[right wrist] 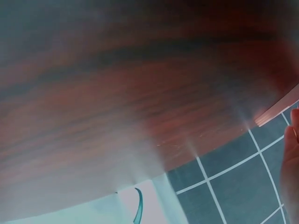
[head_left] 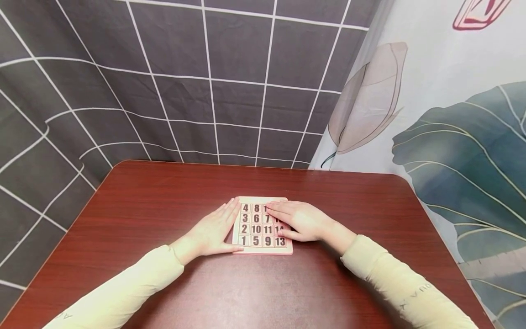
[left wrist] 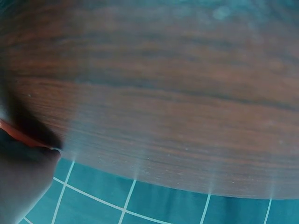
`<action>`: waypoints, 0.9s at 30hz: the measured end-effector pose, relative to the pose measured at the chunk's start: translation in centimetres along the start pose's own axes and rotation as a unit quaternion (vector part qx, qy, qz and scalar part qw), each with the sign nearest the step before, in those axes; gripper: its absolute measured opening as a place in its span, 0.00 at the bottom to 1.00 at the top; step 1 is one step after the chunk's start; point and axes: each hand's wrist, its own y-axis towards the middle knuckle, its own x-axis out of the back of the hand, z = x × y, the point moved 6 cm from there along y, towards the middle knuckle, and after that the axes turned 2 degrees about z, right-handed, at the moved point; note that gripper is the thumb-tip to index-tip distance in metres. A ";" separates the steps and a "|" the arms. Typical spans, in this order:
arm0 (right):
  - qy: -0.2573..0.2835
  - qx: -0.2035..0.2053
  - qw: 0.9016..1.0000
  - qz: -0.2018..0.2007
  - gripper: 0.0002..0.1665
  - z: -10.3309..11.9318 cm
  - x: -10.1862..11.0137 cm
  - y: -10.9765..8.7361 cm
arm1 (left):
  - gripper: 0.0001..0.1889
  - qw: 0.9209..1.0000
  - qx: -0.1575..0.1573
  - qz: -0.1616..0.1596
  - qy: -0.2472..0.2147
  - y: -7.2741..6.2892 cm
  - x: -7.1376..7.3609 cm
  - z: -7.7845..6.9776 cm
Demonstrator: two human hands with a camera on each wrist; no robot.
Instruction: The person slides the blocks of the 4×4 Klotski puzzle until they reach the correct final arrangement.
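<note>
A sliding number puzzle, a pale square board with black-numbered tiles, lies flat on the table in the head view. Along its left edge my left hand rests with straight fingers, the thumb touching the lower left corner. My right hand reaches over the right side, its extended fingers touching the tiles and covering some upper right numbers. The bottom row reads 1, 5, 9, 13. Only part of the left hand shows in the left wrist view, and a sliver of the right hand in the right wrist view.
The red-brown wooden table has rounded far corners. Behind it hangs a dark grey cloth with a white grid. To the right is a pale curtain with large leaf prints.
</note>
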 end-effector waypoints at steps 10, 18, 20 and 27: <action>-0.004 -0.012 1.000 0.023 0.37 0.0 0.0 0.1 | 0.60 1.000 0.002 0.001 0.001 0.0 0.0 0.0; -0.013 -0.017 1.000 0.008 0.37 -0.6 0.4 -1.7 | 0.59 1.000 -0.001 -0.001 0.000 -0.1 0.3 -0.1; -0.011 -0.019 1.000 0.004 0.37 -0.8 0.4 -2.1 | 0.59 1.000 0.000 -0.002 -0.001 -0.1 0.3 0.0; -0.010 -0.016 1.000 -0.009 0.37 -0.9 0.2 -2.3 | 0.59 1.000 0.000 -0.001 -0.008 -0.1 0.3 0.0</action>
